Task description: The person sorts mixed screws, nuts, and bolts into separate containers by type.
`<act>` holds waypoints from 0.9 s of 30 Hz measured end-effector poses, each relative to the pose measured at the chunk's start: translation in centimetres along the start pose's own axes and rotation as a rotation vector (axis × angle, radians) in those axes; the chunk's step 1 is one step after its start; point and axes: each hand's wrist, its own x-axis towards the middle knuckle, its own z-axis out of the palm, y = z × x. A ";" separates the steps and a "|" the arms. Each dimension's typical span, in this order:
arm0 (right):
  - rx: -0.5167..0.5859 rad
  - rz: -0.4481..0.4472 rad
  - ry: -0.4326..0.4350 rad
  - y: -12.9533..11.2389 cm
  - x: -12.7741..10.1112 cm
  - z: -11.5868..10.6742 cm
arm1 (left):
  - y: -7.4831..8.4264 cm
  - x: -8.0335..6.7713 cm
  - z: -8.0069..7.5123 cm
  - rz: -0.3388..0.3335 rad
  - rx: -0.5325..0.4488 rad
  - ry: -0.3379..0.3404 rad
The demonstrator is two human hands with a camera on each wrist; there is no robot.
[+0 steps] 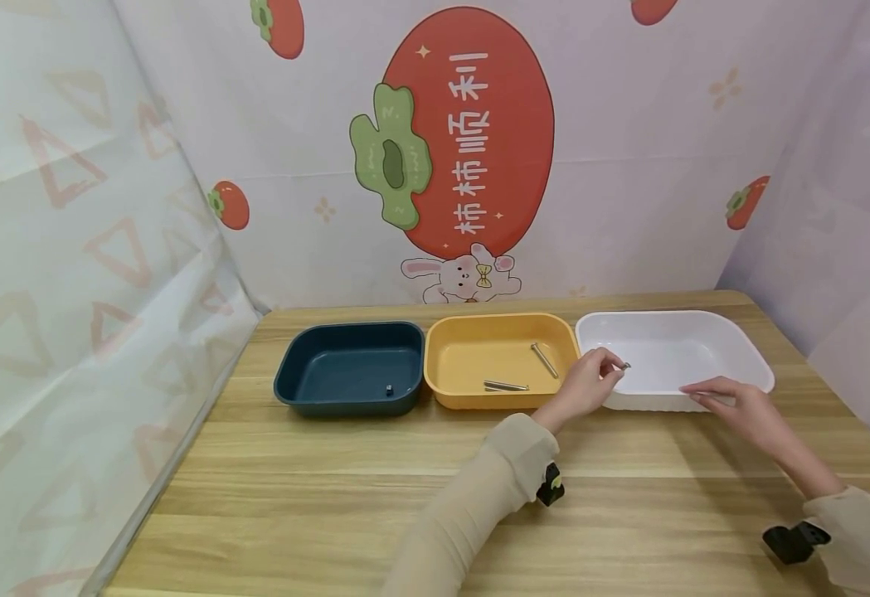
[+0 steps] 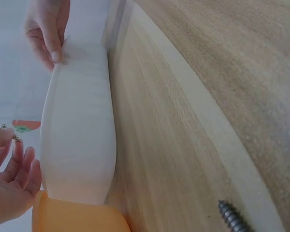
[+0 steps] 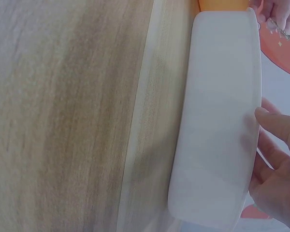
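Note:
My left hand point(image 1: 612, 371) pinches a small metal piece point(image 1: 625, 366) between thumb and fingertips, just over the left end of the white tray point(image 1: 748, 358). The left wrist view shows the same piece point(image 2: 15, 137) at my fingertips point(image 2: 12, 154), beside the tray's wall point(image 2: 77, 130). My right hand point(image 1: 707, 390) rests with straight fingers on the white tray's front rim. In the right wrist view those fingers point(image 3: 275, 130) lie against that rim point(image 3: 222, 121). The inside of the white tray looks bare in the head view.
A yellow tray point(image 1: 464, 332) left of the white one holds two long screws point(image 1: 544, 360) point(image 1: 505, 385). A dark blue tray point(image 1: 330, 340) further left holds one small dark piece point(image 1: 389, 389). All three stand in a row near the table's back edge, below a printed backdrop; curtains close both sides.

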 end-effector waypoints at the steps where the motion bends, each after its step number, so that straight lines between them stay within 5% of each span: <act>1: 0.000 0.000 0.001 0.0 0.0 0.0 | 0.0 0.0 0.1 -0.002 0.002 0.003; 12: 0.000 0.007 0.001 0.1 -0.1 0.1 | -0.3 0.3 0.3 -0.054 -0.026 -0.009; 27: -0.017 0.029 0.000 0.2 -0.2 0.0 | -1.2 -1.3 -1.4 0.012 -0.104 -0.105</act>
